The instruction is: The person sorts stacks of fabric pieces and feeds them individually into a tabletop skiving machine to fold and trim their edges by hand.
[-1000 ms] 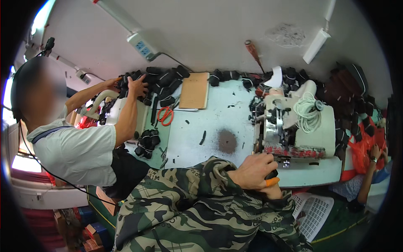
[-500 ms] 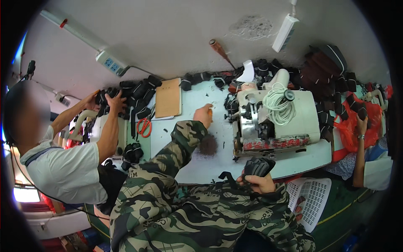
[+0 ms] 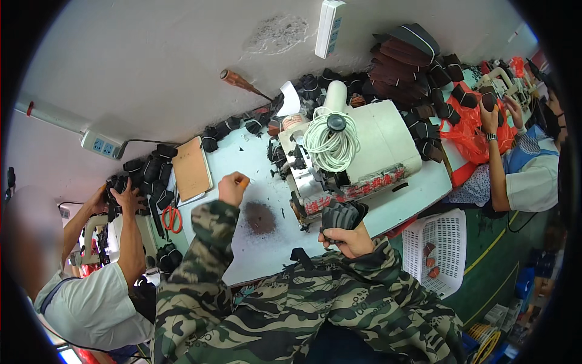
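My right hand grips a bundle of dark grey and black layered pieces, held up in front of the machine's near edge. The fingers wrap round its lower end. My left hand is closed above the pale table. A small orange bit shows at its fingertips; I cannot make out whether it is held or worn. Below that hand a brown, powdery patch marks the tabletop. To the right stands a cream sewing-type machine with a coil of white cord on top.
Dark bundles lie by a brown notebook and orange-handled scissors. A screwdriver leans at the wall. A white basket stands lower right. Co-workers sit at both sides, one beside a red plastic bag.
The view has turned, so the table and machine sit further left and tilted. My left hand stays closed over the table; my right hand has raised the bundle closer to the machine.
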`<state>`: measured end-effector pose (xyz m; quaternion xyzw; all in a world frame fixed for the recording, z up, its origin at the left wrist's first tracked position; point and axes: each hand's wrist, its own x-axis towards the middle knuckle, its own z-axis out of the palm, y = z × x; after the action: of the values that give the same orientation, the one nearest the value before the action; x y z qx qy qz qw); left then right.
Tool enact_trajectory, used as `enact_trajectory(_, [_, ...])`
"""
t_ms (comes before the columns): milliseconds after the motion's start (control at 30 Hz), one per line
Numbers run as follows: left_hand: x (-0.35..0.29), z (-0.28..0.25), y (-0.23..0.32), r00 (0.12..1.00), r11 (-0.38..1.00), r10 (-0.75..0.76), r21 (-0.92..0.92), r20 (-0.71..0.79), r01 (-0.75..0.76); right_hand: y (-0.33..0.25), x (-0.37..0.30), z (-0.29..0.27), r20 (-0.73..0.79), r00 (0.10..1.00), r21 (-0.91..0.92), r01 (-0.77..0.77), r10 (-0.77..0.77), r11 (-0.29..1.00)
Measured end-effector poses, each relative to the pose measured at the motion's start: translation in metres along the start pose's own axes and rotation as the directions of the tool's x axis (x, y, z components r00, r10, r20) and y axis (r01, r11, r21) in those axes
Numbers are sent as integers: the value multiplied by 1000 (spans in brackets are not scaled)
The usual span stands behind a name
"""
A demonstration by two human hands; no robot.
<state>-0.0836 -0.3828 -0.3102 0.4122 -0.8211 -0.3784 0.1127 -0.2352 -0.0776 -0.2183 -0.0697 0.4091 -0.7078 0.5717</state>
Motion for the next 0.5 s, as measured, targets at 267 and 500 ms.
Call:
enact_trajectory(267, [-127, -3, 173, 794, 792, 596, 73, 121, -606, -13, -5, 27, 227, 973, -302, 39, 32, 953])
enact_trajectory(500, [-132, 33, 198, 801, 838, 544, -206, 250, -505, -2, -35, -15, 206, 979, -126, 28, -1, 992])
